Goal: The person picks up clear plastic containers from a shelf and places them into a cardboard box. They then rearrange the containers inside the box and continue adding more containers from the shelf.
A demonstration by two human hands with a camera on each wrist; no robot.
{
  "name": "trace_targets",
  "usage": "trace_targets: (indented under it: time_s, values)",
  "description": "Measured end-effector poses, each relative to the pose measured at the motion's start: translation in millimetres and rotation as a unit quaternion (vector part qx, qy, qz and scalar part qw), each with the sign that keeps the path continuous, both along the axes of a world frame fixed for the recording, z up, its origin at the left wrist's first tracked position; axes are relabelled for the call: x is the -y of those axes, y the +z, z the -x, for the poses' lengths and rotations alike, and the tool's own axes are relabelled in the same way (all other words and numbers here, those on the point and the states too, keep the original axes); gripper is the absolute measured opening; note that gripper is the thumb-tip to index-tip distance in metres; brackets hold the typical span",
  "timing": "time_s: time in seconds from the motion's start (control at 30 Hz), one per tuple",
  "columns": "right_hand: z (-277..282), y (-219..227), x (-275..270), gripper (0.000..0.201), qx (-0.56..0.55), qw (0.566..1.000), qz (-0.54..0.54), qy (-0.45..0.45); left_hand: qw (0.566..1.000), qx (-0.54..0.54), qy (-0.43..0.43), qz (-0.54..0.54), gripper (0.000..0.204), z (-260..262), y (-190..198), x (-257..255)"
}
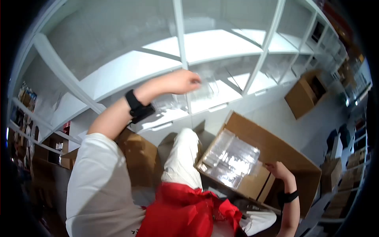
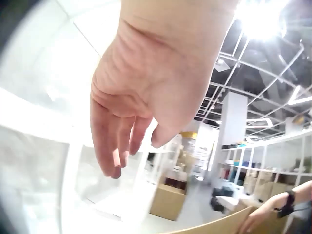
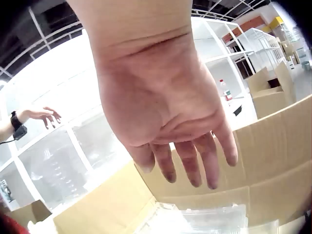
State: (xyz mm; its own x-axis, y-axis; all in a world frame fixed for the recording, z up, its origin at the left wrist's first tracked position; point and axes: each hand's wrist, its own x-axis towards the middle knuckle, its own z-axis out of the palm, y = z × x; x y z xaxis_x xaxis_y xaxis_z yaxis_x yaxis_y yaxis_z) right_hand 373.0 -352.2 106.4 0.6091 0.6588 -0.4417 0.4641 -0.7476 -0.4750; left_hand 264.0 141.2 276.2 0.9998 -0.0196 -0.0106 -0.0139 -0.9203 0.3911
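My left hand (image 1: 177, 82) is raised in front of the white shelving, its fingers hanging loosely bent with nothing in them, as the left wrist view shows of the hand (image 2: 146, 92). Behind it, clear plastic pieces (image 1: 206, 90) stand on the lower shelf. My right hand (image 1: 279, 170) is over the large open cardboard box (image 1: 294, 160), beside packed clear plastic cases (image 1: 231, 158). In the right wrist view the fingers of that hand (image 3: 163, 97) point down, spread and holding nothing, above clear plastic cases (image 3: 214, 218); contact cannot be told.
White shelving (image 1: 221, 45) curves across the front. Another open cardboard box (image 1: 306, 94) stands on the floor at the right, and a brown box (image 1: 138, 156) is left of the knee. A bottle (image 3: 225, 90) stands on a shelf in the right wrist view.
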Motion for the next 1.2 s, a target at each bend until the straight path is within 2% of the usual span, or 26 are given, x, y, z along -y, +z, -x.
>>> trace_targets:
  time_s: [0.07, 0.1, 0.13, 0.17, 0.2, 0.23, 0.27, 0.37, 0.4, 0.5, 0.6, 0.73, 0.8, 0.83, 0.93, 1.03, 1.13, 1.2]
  values:
    - [-4, 18, -31, 0.027, 0.027, 0.999, -0.008, 0.029, 0.991, 0.029, 0.127, -0.025, 0.026, 24, 31, -50]
    - [-4, 27, -49, 0.028, 0.04, 0.998, -0.01, 0.042, 0.985, 0.092, 0.138, -0.047, 0.025, 32, 39, -81]
    - [-4, 32, -68, 0.029, 0.053, 0.996, -0.037, 0.056, 0.973, 0.119, 0.186, -0.067, 0.025, 37, 47, -109]
    - [-5, 38, -88, 0.029, 0.066, 0.993, -0.063, 0.069, 0.957, 0.162, 0.221, -0.09, 0.026, 38, 48, -143]
    - [-6, 42, -107, 0.03, 0.078, 0.99, -0.087, 0.083, 0.947, 0.162, 0.259, -0.102, 0.029, 42, 52, -167]
    - [-7, 41, -126, 0.029, 0.106, 0.98, -0.134, 0.107, 0.934, 0.179, 0.266, -0.158, 0.031, 45, 45, -203]
    - [-3, 48, -147, 0.024, 0.104, 0.98, -0.126, 0.113, 0.918, 0.194, 0.273, -0.212, 0.034, 47, 38, -231]
    - [4, 64, -194, 0.024, 0.127, 0.952, -0.173, 0.217, 0.891, 0.058, 0.36, -0.272, 0.045, 54, 41, -260]
    - [5, 63, -204, 0.024, 0.137, 0.94, -0.185, 0.254, 0.882, 0.058, 0.369, -0.288, 0.049, 54, 36, -270]
    - [6, 49, -214, 0.027, 0.125, 0.94, -0.167, 0.268, 0.865, 0.029, 0.388, -0.316, 0.062, 46, 22, -302]
    - [11, 40, -207, 0.026, 0.113, 0.948, -0.159, 0.25, 0.843, 0.055, 0.405, -0.35, 0.064, 35, 26, -314]
    - [16, 37, -187, 0.026, 0.049, 0.98, -0.091, 0.168, 0.853, 0.056, 0.417, -0.308, 0.066, 18, 24, -345]
    - [15, 34, -180, 0.026, 0.051, 0.982, -0.065, 0.172, 0.859, 0.042, 0.427, -0.279, 0.066, 17, 31, -344]
    - [18, 36, -177, 0.025, 0.039, 0.984, -0.066, 0.162, 0.841, 0.086, 0.428, -0.319, 0.06, 15, 30, -347]
    - [20, 34, -177, 0.025, 0.012, 0.988, -0.065, 0.141, 0.839, 0.123, 0.409, -0.338, 0.041, 12, 37, -350]
    - [21, 36, -185, 0.025, 0.001, 0.988, -0.063, 0.143, 0.846, 0.102, 0.385, -0.354, 0.017, 10, 40, -340]
    - [25, 40, -199, 0.025, 0.019, 0.982, -0.086, 0.167, 0.846, 0.152, 0.419, -0.295, 0.007, 13, 40, -327]
    - [23, 38, -201, 0.025, 0.035, 0.975, -0.111, 0.189, 0.841, 0.172, 0.442, -0.262, 0.009, 16, 45, -308]
